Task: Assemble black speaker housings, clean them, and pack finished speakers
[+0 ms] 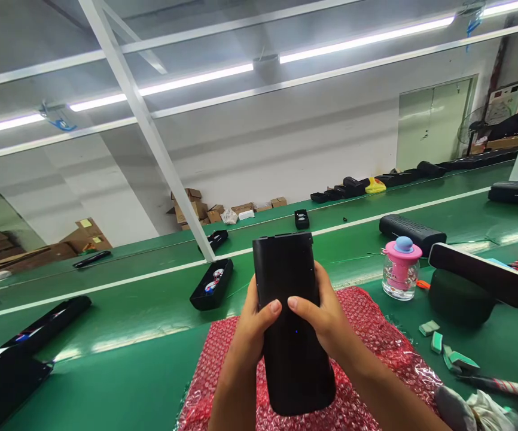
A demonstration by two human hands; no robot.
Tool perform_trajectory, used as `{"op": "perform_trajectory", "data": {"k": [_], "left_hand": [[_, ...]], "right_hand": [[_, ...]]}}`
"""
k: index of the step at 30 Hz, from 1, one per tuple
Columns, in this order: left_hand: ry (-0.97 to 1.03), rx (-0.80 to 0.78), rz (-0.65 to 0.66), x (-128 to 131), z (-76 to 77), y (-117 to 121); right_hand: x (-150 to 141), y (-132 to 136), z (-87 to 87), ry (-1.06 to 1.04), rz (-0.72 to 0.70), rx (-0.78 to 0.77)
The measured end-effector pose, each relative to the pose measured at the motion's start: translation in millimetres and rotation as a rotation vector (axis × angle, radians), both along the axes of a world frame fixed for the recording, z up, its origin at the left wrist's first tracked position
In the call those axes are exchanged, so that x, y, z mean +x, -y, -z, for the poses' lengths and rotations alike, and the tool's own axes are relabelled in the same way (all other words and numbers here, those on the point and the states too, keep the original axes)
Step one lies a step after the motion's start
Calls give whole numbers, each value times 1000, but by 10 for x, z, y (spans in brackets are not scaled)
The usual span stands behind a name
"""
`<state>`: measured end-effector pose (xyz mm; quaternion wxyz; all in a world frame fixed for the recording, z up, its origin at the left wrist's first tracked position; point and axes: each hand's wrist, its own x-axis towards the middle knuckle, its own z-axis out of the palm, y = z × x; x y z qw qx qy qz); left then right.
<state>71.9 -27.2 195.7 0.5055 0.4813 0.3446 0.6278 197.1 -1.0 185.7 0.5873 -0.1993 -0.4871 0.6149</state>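
Observation:
Both hands grip a long black plastic casing, held tilted above a sheet of red bubble wrap. My left hand wraps its left side, with the thumb across the front face. On the opposite side, my right hand holds it the same way, thumb near the middle. A small blue light shows on the face below the thumbs. Small notches run along the casing's upper edge. The fingers behind the casing are hidden.
A water bottle with a pink lid and a phone on a dark round stand are to the right, near green-and-white sponge pieces. An open black shell with wires lies on the green conveyor. A white post rises behind.

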Motion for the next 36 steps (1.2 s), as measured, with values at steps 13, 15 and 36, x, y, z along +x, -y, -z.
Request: {"op": "perform_trajectory", "data": {"k": [13, 15, 36], "left_hand": [[-84, -3, -6, 25, -18, 19], [-53, -18, -13, 47, -48, 46], [-4, -74, -34, 12, -69, 37]], "right_hand": [[120, -76, -56, 5, -31, 57], [94, -72, -42, -15, -44, 64], [32, -63, -29, 43, 22, 126]]}}
